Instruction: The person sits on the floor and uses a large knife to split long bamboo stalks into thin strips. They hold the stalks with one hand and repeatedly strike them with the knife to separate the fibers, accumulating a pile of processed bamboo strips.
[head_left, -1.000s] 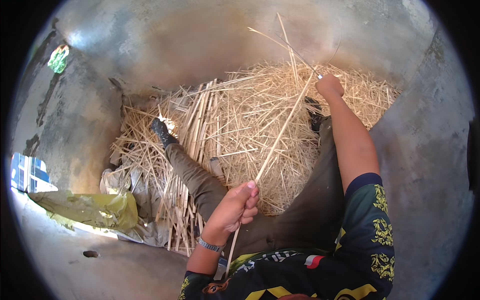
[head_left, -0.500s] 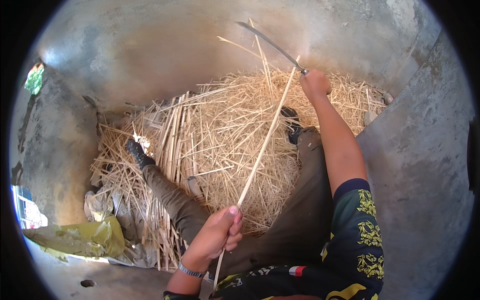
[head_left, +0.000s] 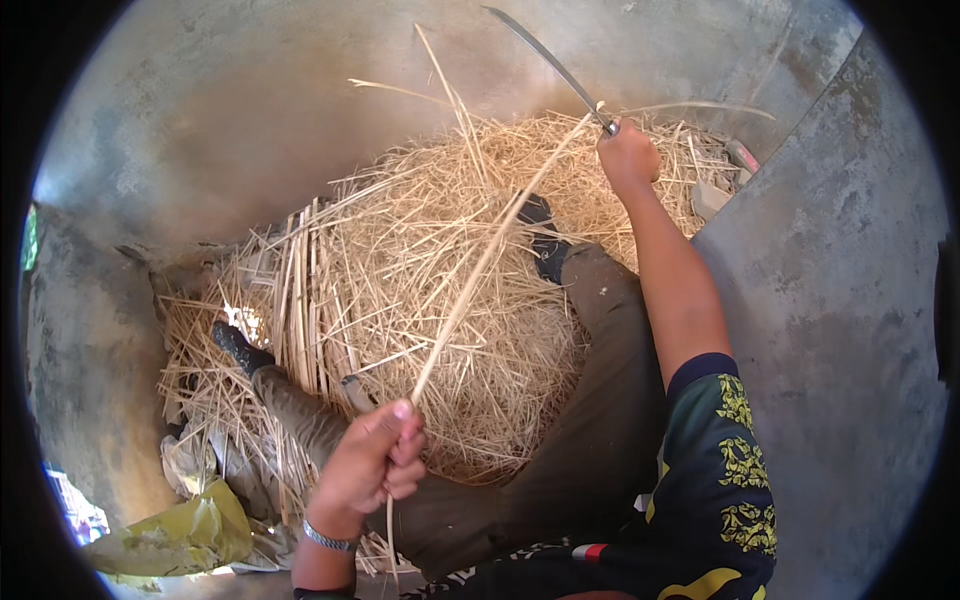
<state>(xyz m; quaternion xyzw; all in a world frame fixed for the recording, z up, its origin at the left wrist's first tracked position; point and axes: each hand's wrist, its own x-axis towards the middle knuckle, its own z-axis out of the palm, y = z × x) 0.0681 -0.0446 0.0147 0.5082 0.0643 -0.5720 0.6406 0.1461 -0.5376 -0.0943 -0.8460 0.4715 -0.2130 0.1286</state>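
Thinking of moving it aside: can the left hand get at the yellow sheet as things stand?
Probably not without releasing the pale strip, since the left hand is closed around it. Otherwise the way looks fairly free: the yellow sheet lies in plain view, farther left.

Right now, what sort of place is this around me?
Probably a makeshift workspace: a stained grey wall ahead, a heap of pale strips and shavings below it, and a curved blade in your right hand.
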